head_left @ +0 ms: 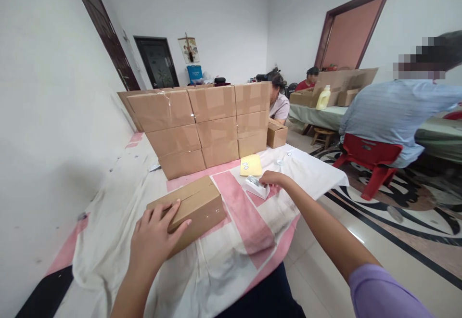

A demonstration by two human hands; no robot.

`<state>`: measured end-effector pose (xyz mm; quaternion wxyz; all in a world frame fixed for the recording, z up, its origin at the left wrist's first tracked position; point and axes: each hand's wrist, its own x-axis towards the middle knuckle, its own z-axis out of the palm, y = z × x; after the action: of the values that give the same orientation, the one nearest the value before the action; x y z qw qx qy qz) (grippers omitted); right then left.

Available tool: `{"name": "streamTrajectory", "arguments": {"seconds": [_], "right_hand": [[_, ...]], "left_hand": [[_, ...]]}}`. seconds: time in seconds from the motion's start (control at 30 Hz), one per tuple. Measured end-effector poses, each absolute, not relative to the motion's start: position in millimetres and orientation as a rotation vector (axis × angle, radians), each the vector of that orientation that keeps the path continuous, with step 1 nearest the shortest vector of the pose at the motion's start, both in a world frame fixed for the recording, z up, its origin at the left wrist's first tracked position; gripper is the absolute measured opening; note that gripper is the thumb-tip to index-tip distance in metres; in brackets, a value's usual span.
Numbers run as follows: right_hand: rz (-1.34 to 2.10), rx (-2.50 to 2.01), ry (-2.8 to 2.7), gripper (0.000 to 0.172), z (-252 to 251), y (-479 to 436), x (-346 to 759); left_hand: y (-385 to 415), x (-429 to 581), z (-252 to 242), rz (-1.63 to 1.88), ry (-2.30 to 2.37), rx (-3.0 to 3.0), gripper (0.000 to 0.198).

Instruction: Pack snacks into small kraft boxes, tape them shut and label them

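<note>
A closed cardboard box (197, 207) lies on the cloth-covered table in front of me. My left hand (155, 231) rests on its near left end, fingers spread over the top and the thumb along the near side. Farther right, my right hand (272, 178) reaches down into a small white tray (258, 192) with its fingers drawn together. Something clear and greenish lies in that tray, too small to name. What the right fingertips hold, if anything, is hidden. Just behind the tray is a yellow card or pad (251, 165) bearing small drawn shapes.
Taped cardboard boxes (212, 104) form a stacked wall across the back of the table (306, 169). A smaller box (277, 133) stands at its right end. Someone sits behind the stack; another person (382, 116) sits on a red chair (370, 157) to the right.
</note>
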<state>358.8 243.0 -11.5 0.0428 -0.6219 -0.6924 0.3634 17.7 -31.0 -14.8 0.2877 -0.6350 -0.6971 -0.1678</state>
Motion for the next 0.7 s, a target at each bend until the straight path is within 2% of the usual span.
{"name": "streamTrajectory", "arguments": {"seconds": [0.23, 0.4, 0.7], "right_hand": [[1.411, -1.99, -1.932, 0.029, -8, 240, 356], [1.559, -1.761, -1.772, 0.032, -15, 228, 371], [1.563, -1.33, -1.573, 0.02, -47, 202, 389]], "left_hand": [[-31, 18, -16, -0.483, -1.865, -1.682, 0.051], [-31, 15, -18, -0.477, -1.859, -1.684, 0.052], [-30, 14, -20, -0.483, -1.857, -1.678, 0.053]]}}
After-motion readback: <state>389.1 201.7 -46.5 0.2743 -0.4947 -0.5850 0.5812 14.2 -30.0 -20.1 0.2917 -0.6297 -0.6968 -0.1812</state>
